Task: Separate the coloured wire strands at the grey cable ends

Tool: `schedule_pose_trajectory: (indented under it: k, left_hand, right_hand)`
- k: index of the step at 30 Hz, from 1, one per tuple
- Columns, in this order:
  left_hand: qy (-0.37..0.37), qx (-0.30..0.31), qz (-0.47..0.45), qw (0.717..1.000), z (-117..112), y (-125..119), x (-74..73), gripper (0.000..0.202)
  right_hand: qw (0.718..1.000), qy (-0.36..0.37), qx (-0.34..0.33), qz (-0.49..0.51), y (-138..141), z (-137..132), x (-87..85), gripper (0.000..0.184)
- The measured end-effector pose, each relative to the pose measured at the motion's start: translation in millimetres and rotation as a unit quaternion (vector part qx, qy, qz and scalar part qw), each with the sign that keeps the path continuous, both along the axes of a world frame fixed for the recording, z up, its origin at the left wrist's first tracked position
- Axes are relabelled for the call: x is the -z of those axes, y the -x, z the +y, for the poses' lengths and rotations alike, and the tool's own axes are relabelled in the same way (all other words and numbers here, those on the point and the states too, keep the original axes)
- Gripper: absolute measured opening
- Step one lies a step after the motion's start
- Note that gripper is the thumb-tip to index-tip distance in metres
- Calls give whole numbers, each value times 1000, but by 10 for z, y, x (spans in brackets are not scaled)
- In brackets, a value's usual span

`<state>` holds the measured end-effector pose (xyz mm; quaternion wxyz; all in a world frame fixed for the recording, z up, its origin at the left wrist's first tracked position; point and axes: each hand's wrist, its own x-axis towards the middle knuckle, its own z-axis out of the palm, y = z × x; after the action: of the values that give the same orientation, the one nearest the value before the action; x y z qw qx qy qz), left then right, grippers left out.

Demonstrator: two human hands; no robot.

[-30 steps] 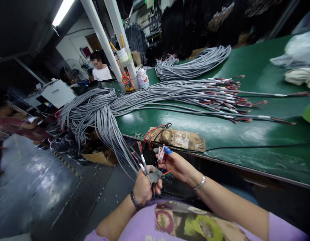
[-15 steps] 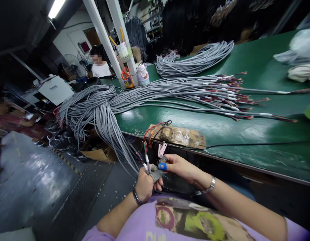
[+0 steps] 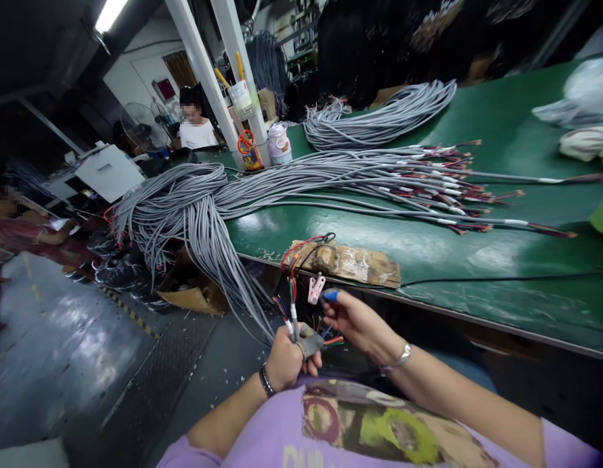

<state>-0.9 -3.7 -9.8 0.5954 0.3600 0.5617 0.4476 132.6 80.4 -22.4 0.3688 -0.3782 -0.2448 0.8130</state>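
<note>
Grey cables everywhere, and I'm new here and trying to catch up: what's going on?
A person's left hand grips a few grey cables, their coloured wire ends sticking up. The right hand is close by, next to a pink clip; whether they touch is unclear. On the green table, a long bundle lies beyond a wooden block.

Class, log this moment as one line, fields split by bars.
left hand: gripping grey cables | right hand: beside pink clip, contact unclear | wooden block: on green table, near edge
</note>
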Motion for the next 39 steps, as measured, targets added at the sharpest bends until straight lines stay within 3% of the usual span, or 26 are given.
schedule_pose_trajectory:
  k: [3, 7, 10, 13, 17, 22, 28, 31, 34, 39]
  left_hand:
    - [-3, -27, -3, 1000, -19, 28, 38, 32]
    - [-13, -38, 5, 999, -16, 47, 65, 32]
    - [-15, -26, 17, 999, -18, 40, 70, 30]
    - [-15, -26, 14, 999, -24, 34, 70, 27]
    - [-12, -46, 7, 999, -20, 34, 71, 29]
    - [-20, -80, -19, 996, -14, 15, 76, 27]
    - [-27, -88, -71, 993, -24, 31, -24, 27]
    - [-30, -100, -94, 990, 1, 62, -110, 27]
    - [-27, -101, -110, 988, 50, 76, -164, 26]
    - [-43, -99, -115, 988, 132, 38, -158, 24]
  right_hand:
    - [999, 20, -22, 17, -83, 28, 6, 7]
    - [987, -61, -149, -3, -108, -81, -35, 20]
    - [971, -139, -179, -75, -65, -143, -74, 28]
    - [963, -187, -170, -97, -36, -139, -85, 29]
    - [966, -188, -149, -99, -23, -132, -48, 26]
    - [987, -100, -110, -66, 43, -174, 26, 21]
    - [1000, 15, 4, 11, -23, -13, 64, 12]
    - [997, 19, -48, 55, -65, 85, 31, 25]
    - [991, -28, -97, 83, -18, 127, -34, 35]
    - [989, -56, -76, 116, 117, 145, -67, 34]
